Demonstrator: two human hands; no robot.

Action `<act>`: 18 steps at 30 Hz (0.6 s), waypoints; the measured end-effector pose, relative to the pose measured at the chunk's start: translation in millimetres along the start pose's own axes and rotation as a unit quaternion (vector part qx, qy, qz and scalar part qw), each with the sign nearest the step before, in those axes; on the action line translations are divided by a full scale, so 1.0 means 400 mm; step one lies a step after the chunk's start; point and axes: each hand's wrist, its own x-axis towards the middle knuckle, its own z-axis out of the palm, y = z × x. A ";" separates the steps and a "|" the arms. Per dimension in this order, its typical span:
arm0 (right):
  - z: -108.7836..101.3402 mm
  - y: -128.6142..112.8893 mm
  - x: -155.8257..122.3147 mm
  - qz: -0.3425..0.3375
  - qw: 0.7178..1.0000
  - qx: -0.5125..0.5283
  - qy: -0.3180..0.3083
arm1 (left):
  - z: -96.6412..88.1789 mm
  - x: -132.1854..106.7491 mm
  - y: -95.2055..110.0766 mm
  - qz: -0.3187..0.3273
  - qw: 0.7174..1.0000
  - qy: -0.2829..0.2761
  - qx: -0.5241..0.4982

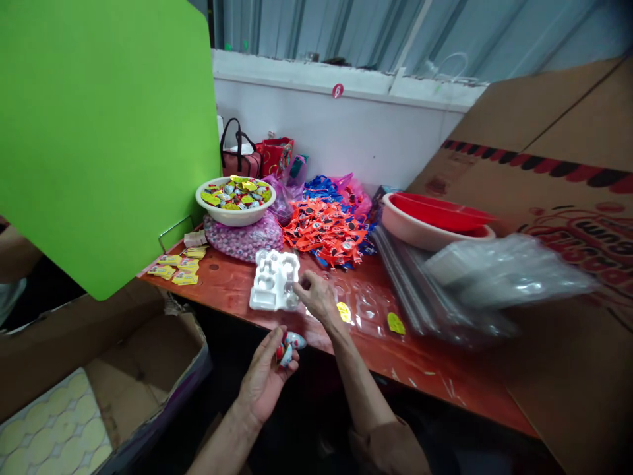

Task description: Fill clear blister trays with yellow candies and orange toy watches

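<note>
My left hand (264,376) hangs just below the table edge, its fingers curled around foil-wrapped egg-shaped sweets (288,348). On the tabletop, the fingertips of my right hand (316,297) pinch the edge of a white moulded plastic tray (274,280) with round hollows. A clear plastic blister tray (363,303) lies to the right of that hand. Behind them, a white bowl (236,214) holds a heap of similar sweets and yellow tags.
The table (410,363) has a red-orange wooden top. A green board (99,132) blocks the left side. Orange and blue ribbons (326,231), a pink basin (420,224), a stack of clear trays (475,284) and a cardboard box (143,363) stand nearby. A person's arm (14,254) shows at far left.
</note>
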 end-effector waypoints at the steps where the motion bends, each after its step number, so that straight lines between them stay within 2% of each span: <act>1: 0.000 -0.007 -0.004 -0.009 1.000 0.017 0.024 | -0.004 -0.001 0.000 0.000 1.000 -0.001 -0.001; 6: 0.026 -0.025 -0.017 -0.043 0.992 0.071 0.092 | -0.012 0.010 0.000 0.001 1.000 0.005 0.002; 12: 0.092 -0.041 0.020 -0.063 0.976 0.193 0.080 | -0.009 0.042 0.028 0.017 1.000 -0.004 -0.014; 18: 0.134 -0.087 0.026 -0.073 0.977 0.194 0.055 | -0.025 0.058 0.055 0.037 0.999 0.027 -0.015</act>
